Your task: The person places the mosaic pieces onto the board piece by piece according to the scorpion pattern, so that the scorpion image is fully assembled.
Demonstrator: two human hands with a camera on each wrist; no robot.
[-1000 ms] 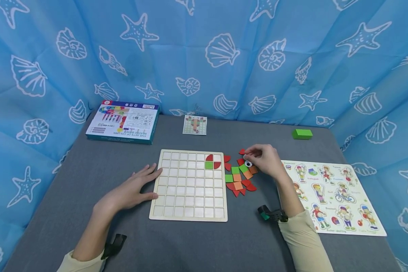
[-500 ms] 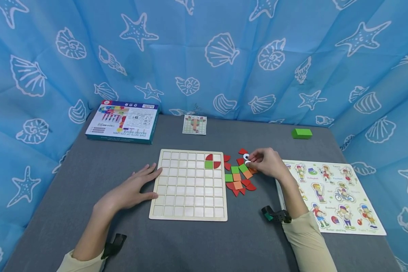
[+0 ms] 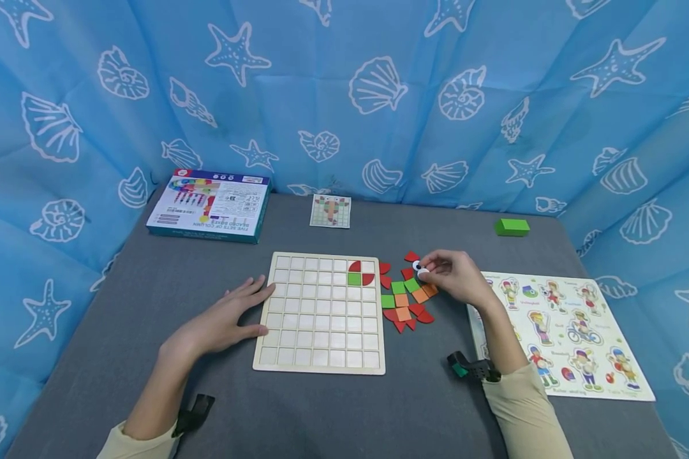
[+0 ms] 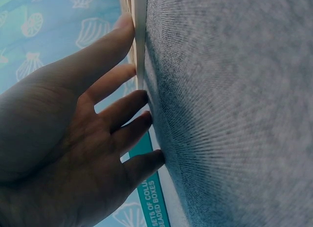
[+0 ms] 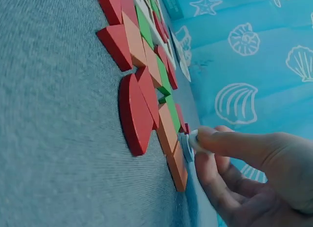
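My right hand is right of the wooden grid board, pinching a small white disc with thumb and fingers. Another white disc, dark at its centre like an eye, lies by the fingertips among the loose pieces. Those include orange squares, green squares and red curved and pointed pieces. With straight, spread fingers, my left hand touches the board's left edge. Set into the board's upper right cells are two red quarter-circles and a green square.
Behind the board lies a small pattern card. A bead-set box is at back left, a green block at back right. A sports picture board lies right, partly under my right forearm. Blue curtain borders the table.
My right hand's fingers have moved from the upper white disc down to the lower one and now pinch it. The upper disc shows uncovered. My left hand has stayed at the board's edge.
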